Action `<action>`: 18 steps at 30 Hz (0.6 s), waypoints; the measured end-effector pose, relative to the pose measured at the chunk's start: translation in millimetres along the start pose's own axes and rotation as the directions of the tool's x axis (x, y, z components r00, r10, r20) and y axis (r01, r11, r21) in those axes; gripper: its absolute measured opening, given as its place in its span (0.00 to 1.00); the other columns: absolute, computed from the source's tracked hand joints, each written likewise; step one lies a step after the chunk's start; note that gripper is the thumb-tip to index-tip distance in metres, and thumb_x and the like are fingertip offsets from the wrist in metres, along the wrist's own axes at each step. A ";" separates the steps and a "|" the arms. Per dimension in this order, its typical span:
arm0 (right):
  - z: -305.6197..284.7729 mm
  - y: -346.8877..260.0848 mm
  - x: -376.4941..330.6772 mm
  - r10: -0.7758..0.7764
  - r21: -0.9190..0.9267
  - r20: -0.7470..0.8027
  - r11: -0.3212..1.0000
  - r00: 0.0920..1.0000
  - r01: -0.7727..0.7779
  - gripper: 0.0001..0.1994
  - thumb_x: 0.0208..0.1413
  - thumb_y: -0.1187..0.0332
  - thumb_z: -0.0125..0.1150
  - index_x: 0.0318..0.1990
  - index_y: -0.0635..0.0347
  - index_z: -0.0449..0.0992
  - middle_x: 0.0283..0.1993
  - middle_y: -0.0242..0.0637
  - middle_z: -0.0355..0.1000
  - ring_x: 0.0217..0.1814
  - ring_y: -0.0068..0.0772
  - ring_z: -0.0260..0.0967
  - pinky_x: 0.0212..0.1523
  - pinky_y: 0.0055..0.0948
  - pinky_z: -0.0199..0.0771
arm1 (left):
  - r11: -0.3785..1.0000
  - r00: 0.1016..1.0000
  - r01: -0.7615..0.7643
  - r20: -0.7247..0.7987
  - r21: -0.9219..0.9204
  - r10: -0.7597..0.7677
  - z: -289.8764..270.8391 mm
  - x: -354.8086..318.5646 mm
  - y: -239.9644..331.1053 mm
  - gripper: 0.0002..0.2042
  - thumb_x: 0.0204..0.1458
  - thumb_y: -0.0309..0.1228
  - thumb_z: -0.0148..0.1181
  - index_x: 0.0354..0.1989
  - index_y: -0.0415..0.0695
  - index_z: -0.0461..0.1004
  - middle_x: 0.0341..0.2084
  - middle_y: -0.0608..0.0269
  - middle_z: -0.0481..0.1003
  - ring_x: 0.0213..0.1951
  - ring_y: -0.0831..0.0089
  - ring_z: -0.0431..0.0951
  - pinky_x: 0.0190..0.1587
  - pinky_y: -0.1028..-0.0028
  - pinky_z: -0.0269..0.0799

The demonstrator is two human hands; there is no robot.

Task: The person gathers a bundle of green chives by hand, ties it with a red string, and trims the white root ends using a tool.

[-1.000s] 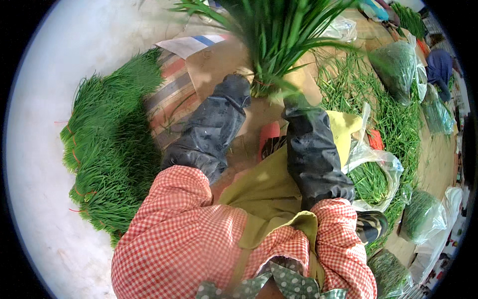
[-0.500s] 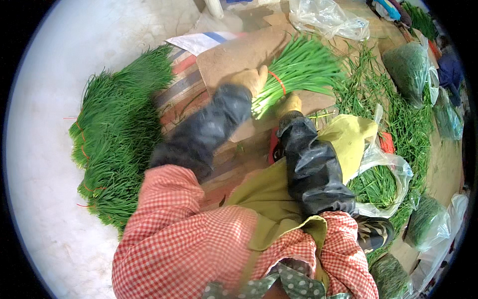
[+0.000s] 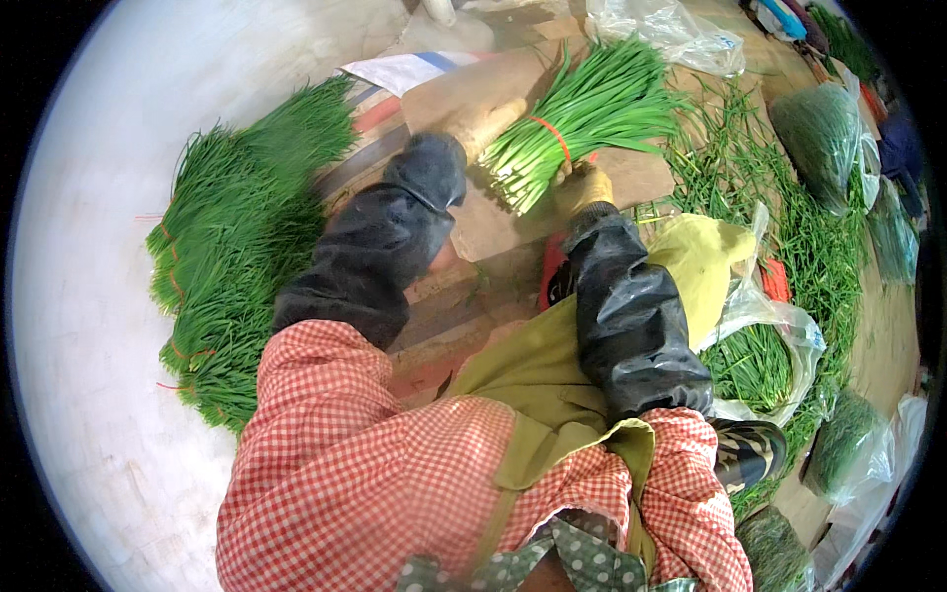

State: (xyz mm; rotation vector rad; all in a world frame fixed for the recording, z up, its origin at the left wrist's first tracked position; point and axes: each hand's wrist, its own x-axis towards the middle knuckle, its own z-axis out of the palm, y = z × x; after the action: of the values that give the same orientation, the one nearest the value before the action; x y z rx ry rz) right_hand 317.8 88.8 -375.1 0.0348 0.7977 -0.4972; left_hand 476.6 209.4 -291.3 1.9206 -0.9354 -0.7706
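A bunch of green chives (image 3: pixel 614 99) lies on brown cardboard (image 3: pixel 473 91), its pale cut ends toward me. An orange tie (image 3: pixel 553 136) runs round it. My left hand (image 3: pixel 485 128), in a tan glove, is at the left side of the bunch beside the cut ends, fingers stretched out and slightly blurred. My right hand (image 3: pixel 586 187), in a yellowish glove, is closed at the lower side of the bunch, its fingertips at the end of the tie. The bunch partly hides the grip. Dark sleeve covers are on both forearms.
Tied bunches of chives (image 3: pixel 237 247) lie in a row at left on a pale surface. Loose chives (image 3: pixel 809 237) spread along the right. Clear bags of greens (image 3: pixel 817 128) stand at far right, and an opened plastic bag (image 3: pixel 804 340) lies by my shoe (image 3: pixel 747 452).
My left hand has moved left, off the top of the bunch to its side. The bunch is tilted more upward, with its cut ends more exposed. My right hand stays close by the tie.
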 end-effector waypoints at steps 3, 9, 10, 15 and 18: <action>-7.0 -6.3 15.0 0.019 -0.023 0.028 1.000 0.999 -0.018 0.08 0.62 0.66 0.38 0.33 0.57 0.60 0.30 0.36 0.63 0.28 0.31 0.60 0.27 0.31 0.62 | 0.648 1.000 -0.005 -0.012 0.762 0.021 2.3 -18.7 82.3 0.42 0.41 0.55 0.60 0.59 0.33 0.60 0.57 0.47 0.64 0.59 0.60 0.64 0.59 0.62 0.58; 26.1 11.5 0.0 0.125 -0.045 0.079 0.992 0.989 -0.122 0.10 0.62 0.67 0.37 0.34 0.60 0.65 0.41 0.37 0.68 0.46 0.32 0.65 0.47 0.36 0.67 | 0.262 0.974 0.227 -0.222 0.938 -0.048 67.1 -38.2 68.0 0.48 0.37 0.44 0.64 0.66 0.39 0.46 0.62 0.44 0.54 0.61 0.54 0.59 0.61 0.53 0.51; 33.0 17.9 -5.3 0.135 -0.016 0.063 0.991 0.989 -0.134 0.10 0.62 0.68 0.38 0.34 0.61 0.65 0.43 0.39 0.69 0.48 0.34 0.66 0.48 0.38 0.67 | 0.284 0.948 0.300 -0.317 0.911 0.013 69.9 -35.3 51.8 0.47 0.37 0.43 0.64 0.66 0.40 0.46 0.62 0.44 0.53 0.61 0.54 0.59 0.61 0.53 0.51; 35.9 -0.2 -33.7 0.106 0.012 0.260 0.994 0.960 -0.113 0.11 0.63 0.66 0.39 0.30 0.59 0.64 0.39 0.40 0.70 0.55 0.42 0.69 0.41 0.41 0.74 | 0.344 0.912 0.383 -0.410 0.857 0.008 70.2 -17.1 43.7 0.47 0.37 0.37 0.66 0.66 0.42 0.44 0.63 0.44 0.51 0.60 0.52 0.61 0.59 0.53 0.56; 17.5 -7.8 -40.2 0.204 -0.081 0.470 0.979 0.859 -0.188 0.09 0.58 0.69 0.44 0.26 0.59 0.65 0.39 0.43 0.70 0.42 0.37 0.69 0.39 0.37 0.72 | 0.470 0.918 0.262 -0.367 0.843 0.147 56.7 8.7 -0.5 0.46 0.34 0.39 0.69 0.63 0.43 0.50 0.53 0.48 0.64 0.53 0.55 0.68 0.51 0.59 0.66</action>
State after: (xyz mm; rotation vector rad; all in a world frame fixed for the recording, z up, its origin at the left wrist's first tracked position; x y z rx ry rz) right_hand 302.4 94.9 -333.7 -0.0362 0.3099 -0.2780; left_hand 436.8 178.7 -318.9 2.8827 -1.1128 0.2266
